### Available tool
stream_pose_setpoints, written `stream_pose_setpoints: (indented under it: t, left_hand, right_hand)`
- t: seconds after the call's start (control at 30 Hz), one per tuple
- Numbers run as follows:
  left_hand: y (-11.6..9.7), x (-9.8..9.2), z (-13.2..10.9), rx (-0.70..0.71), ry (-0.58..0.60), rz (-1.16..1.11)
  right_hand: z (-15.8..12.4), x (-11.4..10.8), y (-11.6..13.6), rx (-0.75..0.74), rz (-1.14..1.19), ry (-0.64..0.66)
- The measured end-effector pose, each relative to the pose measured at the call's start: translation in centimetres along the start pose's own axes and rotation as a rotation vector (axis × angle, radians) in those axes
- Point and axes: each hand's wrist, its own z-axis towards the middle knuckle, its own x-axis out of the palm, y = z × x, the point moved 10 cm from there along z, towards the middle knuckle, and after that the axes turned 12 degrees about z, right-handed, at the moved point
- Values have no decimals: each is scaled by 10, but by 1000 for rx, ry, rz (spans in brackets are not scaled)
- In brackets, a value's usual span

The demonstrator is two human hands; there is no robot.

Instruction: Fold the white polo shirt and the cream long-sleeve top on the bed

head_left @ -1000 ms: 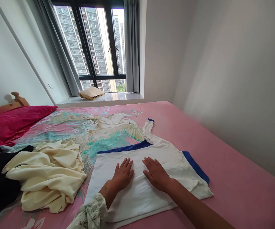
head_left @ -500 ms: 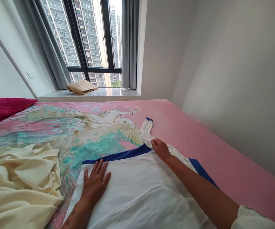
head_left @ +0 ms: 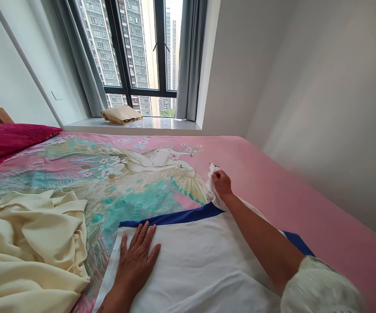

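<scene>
A white garment with blue trim [head_left: 188, 248] lies spread over the bed, its blue edge running across the far side. My left hand [head_left: 139, 256] rests flat on it, fingers spread, the fingertips just over the blue band. Farther out, my right hand [head_left: 222, 183] is closed on the garment's narrow white sleeve [head_left: 211, 184], which bunches up beside the fingers. Part of the garment's right side is hidden beneath my right forearm.
Left of the garment lies a crumpled cream cloth [head_left: 34, 248]. A crimson pillow [head_left: 12, 143] sits at the far left on the pink patterned bedsheet [head_left: 136, 200]. A folded beige cloth [head_left: 122, 114] rests on the windowsill, and a wall [head_left: 331, 108] borders the bed's right.
My right hand has moved farther out along the sleeve, pulling its end up into a bunch. My left hand stays flat on the garment. The view has shifted slightly.
</scene>
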Motion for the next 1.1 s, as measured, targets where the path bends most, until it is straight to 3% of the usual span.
stream_pose_setpoints:
  t: [0.17, 0.27, 0.33, 0.47, 0.57, 0.63, 0.73, 0.87, 1.03, 1.1]
  left_hand:
    - [0, 0, -1, -20, 18, -4]
    - [-1, 1, -1, -20, 29, 1]
    - [-1, 2, -1, -16, 28, 3]
    - [0, 2, -3, -11, 17, -11]
    - [0, 1, -5, 6, 12, -40]
    - [1, 1, -6, 8, 18, -65]
    - [0, 0, -6, 1, 28, -97]
    - [0, -4, -2, -21, 50, -112]
    - [23, -33, 23, -64, -61, -7]
    - [33, -41, 39, -23, -26, 81]
  right_hand:
    - [-36, -52, -24, 14, 29, 16]
    - [-27, -61, -25, 41, 23, 16]
    - [-6, -48, -13, 41, 19, 20]
    - [28, 8, 7, 76, -7, 83]
    - [29, 42, 1, 152, -3, 119]
    - [23, 47, -5, 183, 34, 115]
    - [15, 24, -1, 168, 144, 54]
    - [1, -37, 28, 109, 369, 7]
    - [-30, -106, 65, 75, 617, 59]
    - [-43, -126, 70, 83, 731, 67]
